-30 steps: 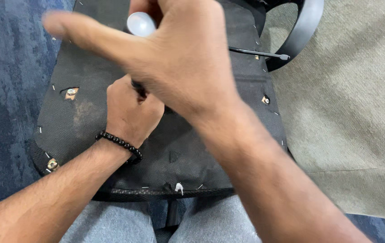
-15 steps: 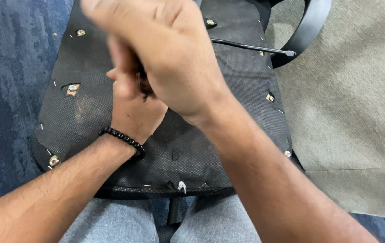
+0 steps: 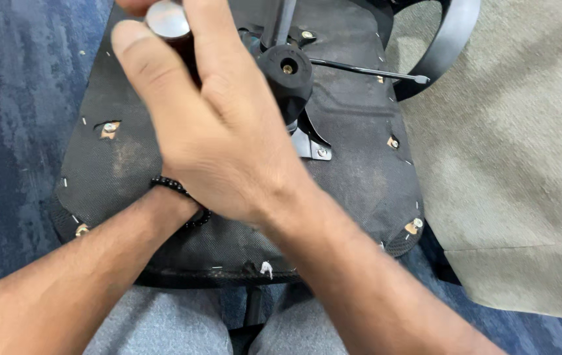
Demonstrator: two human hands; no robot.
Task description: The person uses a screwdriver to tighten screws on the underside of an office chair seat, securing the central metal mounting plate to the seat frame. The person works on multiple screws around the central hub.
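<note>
An upturned black chair seat point(image 3: 360, 177) lies across my lap, its fabric underside facing up. My right hand point(image 3: 228, 131) fills the middle of the view, wrapped around a dark tool handle with a round silver cap point(image 3: 168, 20). The tool's lower end is hidden under that hand. My left forearm comes in from the lower left, and a black bead bracelet point(image 3: 177, 192) shows at the wrist. The left hand itself is covered by my right hand, so its fingers cannot be seen.
A black knob point(image 3: 287, 69) on the seat mechanism stands just right of my right hand, with a thin lever point(image 3: 366, 71) pointing right and a metal bracket point(image 3: 308, 147) below. A curved black armrest point(image 3: 455, 39) sits top right. A beige rug point(image 3: 524, 164) lies right, blue carpet point(image 3: 5, 131) left.
My right hand has turned on the tool handle, from thumb spread out, to a closed fist, to gripping with the silver cap showing at top left. The seat mechanism has come into view.
</note>
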